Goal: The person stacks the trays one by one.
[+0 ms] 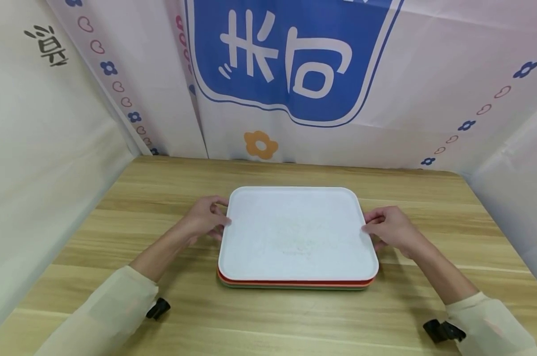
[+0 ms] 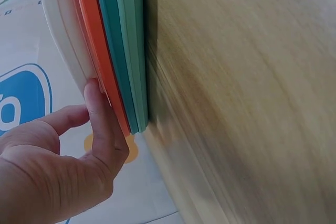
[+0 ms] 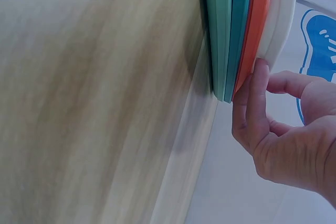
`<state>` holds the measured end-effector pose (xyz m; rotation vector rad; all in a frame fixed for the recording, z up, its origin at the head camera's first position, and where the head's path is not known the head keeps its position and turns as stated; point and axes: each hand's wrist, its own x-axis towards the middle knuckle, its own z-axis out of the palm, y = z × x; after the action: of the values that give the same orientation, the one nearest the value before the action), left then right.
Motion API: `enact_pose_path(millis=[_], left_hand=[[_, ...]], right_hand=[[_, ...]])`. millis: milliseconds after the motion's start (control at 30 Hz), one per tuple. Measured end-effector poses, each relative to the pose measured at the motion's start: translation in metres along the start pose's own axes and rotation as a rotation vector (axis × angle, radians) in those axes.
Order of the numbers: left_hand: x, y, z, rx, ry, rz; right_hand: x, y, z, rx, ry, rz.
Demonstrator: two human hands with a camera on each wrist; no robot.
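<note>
A white rectangular tray tops a stack of trays on the wooden table. Beneath it, the wrist views show the rims of an orange-red tray, a teal tray and light green trays. At the tray's left side my left hand pinches the white rim, thumb on top and fingers under it. My right hand grips the opposite rim in the same way. The white tray sits slightly apart from the orange-red one where the fingertips reach in. Its underside is hidden in the head view.
The wood-grain table extends around the stack. A white printed cloth with a blue sign hangs behind it, and pale cloth walls flank both sides. Black clips are attached near the sleeves.
</note>
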<state>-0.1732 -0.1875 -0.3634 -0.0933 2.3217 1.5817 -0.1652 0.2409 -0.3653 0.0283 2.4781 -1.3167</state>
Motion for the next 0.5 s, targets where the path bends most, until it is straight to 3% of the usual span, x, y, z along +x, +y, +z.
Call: enact_pose_path(millis=[500], left_hand=[[0.0005,0.0017,0.0029,0.117,0.017,0.028]], right_hand=[[-0.0052,0.0011,0.0054,0.001,0.007,-0.033]])
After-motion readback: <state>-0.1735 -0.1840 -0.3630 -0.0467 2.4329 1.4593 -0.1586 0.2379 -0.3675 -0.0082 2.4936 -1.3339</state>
